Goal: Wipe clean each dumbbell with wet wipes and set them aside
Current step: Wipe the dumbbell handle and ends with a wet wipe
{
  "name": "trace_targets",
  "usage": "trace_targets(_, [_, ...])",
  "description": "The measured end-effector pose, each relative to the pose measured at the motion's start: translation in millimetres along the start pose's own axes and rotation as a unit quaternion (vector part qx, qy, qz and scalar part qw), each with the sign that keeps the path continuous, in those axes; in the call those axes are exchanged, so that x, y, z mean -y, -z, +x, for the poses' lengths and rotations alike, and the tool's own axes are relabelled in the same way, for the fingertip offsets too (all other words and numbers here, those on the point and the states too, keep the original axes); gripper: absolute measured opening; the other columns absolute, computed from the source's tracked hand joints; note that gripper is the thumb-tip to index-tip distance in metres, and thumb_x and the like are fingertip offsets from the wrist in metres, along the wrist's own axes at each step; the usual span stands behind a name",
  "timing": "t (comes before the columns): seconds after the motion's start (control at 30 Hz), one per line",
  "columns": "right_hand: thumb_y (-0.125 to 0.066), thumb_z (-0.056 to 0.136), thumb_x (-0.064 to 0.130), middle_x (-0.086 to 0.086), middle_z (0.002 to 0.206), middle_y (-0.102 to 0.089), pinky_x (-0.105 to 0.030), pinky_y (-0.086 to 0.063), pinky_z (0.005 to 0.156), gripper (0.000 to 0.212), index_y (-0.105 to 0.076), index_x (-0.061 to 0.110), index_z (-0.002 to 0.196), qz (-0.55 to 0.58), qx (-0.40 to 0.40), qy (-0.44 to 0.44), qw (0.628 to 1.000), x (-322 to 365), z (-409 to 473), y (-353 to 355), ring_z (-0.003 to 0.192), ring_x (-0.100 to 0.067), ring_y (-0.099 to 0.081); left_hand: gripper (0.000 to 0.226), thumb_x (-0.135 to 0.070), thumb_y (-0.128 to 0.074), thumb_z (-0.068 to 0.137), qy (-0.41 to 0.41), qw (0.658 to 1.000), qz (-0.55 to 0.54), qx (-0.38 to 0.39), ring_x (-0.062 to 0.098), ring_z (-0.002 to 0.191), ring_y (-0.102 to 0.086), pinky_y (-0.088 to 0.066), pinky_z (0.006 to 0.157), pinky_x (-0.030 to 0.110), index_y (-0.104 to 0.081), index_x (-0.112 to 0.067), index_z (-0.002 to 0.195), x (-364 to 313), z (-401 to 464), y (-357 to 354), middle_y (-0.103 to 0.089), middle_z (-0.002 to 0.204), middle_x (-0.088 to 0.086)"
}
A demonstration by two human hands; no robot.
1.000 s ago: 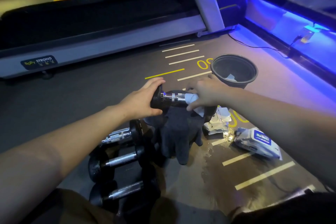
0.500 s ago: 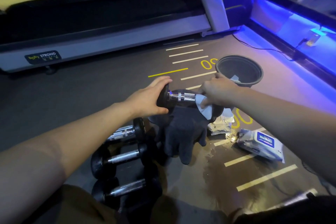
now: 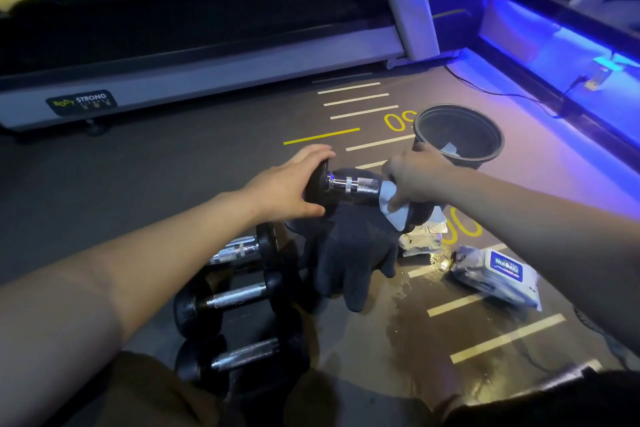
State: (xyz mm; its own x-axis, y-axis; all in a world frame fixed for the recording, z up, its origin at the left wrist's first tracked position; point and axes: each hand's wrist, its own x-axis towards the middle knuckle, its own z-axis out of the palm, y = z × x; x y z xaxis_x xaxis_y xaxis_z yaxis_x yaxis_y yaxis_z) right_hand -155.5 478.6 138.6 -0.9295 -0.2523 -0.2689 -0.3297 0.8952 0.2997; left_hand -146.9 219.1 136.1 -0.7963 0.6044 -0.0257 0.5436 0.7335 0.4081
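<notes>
A small dumbbell with black rounded heads and a bright knurled chrome handle (image 3: 353,185) is held level just above the floor, a little above the middle of the frame. Its handle gleams, ringed by two narrow collars near the left head. The left hand (image 3: 282,189) cups the left head, fingers curled over the top and thumb underneath. The right hand (image 3: 414,180) grips the right end of the handle through a pale, crumpled wet wipe (image 3: 393,206), whose loose corner hangs below the fingers. Directly beneath the dumbbell lie dark grey fabric gloves (image 3: 349,253), fingers pointing toward the bottom of the frame. To the lower left, three more black-headed dumbbells with duller steel handles (image 3: 235,298) lie side by side on the floor. Right of the gloves sit crumpled used white wipes (image 3: 420,241), and further right a soft wipes packet with a blue label (image 3: 498,276). A wet patch (image 3: 415,329) glistens on the grey gym floor (image 3: 173,184) between painted lines. A round black bin (image 3: 459,135) stands in the upper right, behind the right hand, with a pale scrap inside.
</notes>
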Motion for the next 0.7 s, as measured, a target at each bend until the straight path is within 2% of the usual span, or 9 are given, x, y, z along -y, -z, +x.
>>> trace_targets(0.13, [-0.068,0.068,0.071,-0.001,0.094,-0.069,-0.047,-0.026,0.105,0.055,-0.055,0.024,0.093,-0.030,-0.057,-0.040,0.997,5.7,-5.8,-16.4,0.102,-0.025,-0.061,0.092,-0.039,-0.080,0.077,-0.002,1.000,-0.008,0.000,0.012,0.138,-0.041,-0.046,0.101,0.039,-0.026,-0.032,0.152,-0.1,1.0,1.7,-0.013,0.160,-0.021])
trace_targets(0.3, [-0.068,0.070,0.070,-0.001,0.089,-0.067,-0.044,-0.030,0.103,0.054,-0.052,0.021,0.088,-0.021,-0.040,-0.033,0.998,5.1,-4.6,-11.2,0.098,-0.025,-0.062,0.093,-0.037,-0.080,0.077,0.003,1.000,-0.012,-0.003,0.011,0.138,-0.040,-0.042,0.095,0.031,-0.026,-0.031,0.152,-0.7,0.0,2.0,-0.014,0.161,-0.021])
trace_targets(0.37, [-0.070,0.072,0.066,0.001,0.084,-0.059,-0.042,-0.034,0.099,0.053,-0.052,0.020,0.087,0.007,-0.012,-0.027,1.000,4.5,-2.9,-4.5,0.094,-0.026,-0.060,0.093,-0.037,-0.080,0.078,0.006,1.000,-0.008,-0.004,0.010,0.137,-0.041,-0.041,0.094,0.030,-0.025,-0.031,0.153,-1.8,-0.2,1.7,-0.013,0.161,-0.020])
trace_targets(0.43, [-0.073,0.073,0.062,0.001,0.082,-0.055,-0.038,-0.040,0.087,0.051,-0.056,0.017,0.090,0.042,0.016,-0.018,0.999,3.4,-1.3,2.6,0.086,-0.026,-0.055,0.094,-0.036,-0.080,0.078,0.007,1.000,-0.007,-0.003,0.011,0.137,-0.040,-0.041,0.093,0.029,-0.024,-0.031,0.153,-2.5,-0.4,1.2,-0.012,0.162,-0.020])
trace_targets(0.5, [-0.076,0.075,0.050,-0.002,0.084,-0.060,-0.033,-0.043,0.074,0.045,-0.064,0.013,0.097,0.084,0.050,-0.005,0.995,0.7,-0.5,10.1,0.082,-0.026,-0.056,0.094,-0.035,-0.080,0.078,0.004,1.000,-0.008,-0.003,0.011,0.140,-0.038,-0.041,0.097,0.031,-0.024,-0.030,0.154,-3.2,-1.0,0.6,-0.012,0.162,-0.018])
trace_targets(0.57, [-0.077,0.076,0.040,-0.006,0.089,-0.065,-0.034,-0.049,0.070,0.038,-0.067,0.012,0.101,0.122,0.086,0.001,0.989,-2.4,-0.2,16.4,0.082,-0.027,-0.059,0.094,-0.035,-0.080,0.078,0.002,1.000,-0.004,-0.004,0.010,0.141,-0.037,-0.040,0.097,0.030,-0.024,-0.030,0.154,-3.3,-1.6,-0.1,-0.012,0.162,-0.018])
trace_targets(0.63, [-0.077,0.074,0.040,-0.006,0.088,-0.066,-0.034,-0.050,0.070,0.038,-0.068,0.012,0.098,0.122,0.075,0.001,0.990,-1.7,-0.2,16.5,0.081,-0.027,-0.060,0.094,-0.036,-0.079,0.078,0.003,1.000,0.001,-0.005,0.010,0.140,-0.038,-0.040,0.095,0.030,-0.024,-0.030,0.153,-2.4,-1.5,-0.9,-0.011,0.162,-0.019])
trace_targets(0.7, [-0.075,0.072,0.050,-0.002,0.081,-0.060,-0.033,-0.043,0.075,0.042,-0.066,0.015,0.094,0.078,0.020,-0.006,0.997,1.9,-0.6,8.8,0.081,-0.026,-0.056,0.093,-0.036,-0.079,0.078,0.005,1.000,-0.001,-0.005,0.011,0.139,-0.039,-0.042,0.097,0.033,-0.024,-0.030,0.153,-1.8,-0.7,-1.1,-0.012,0.162,-0.019])
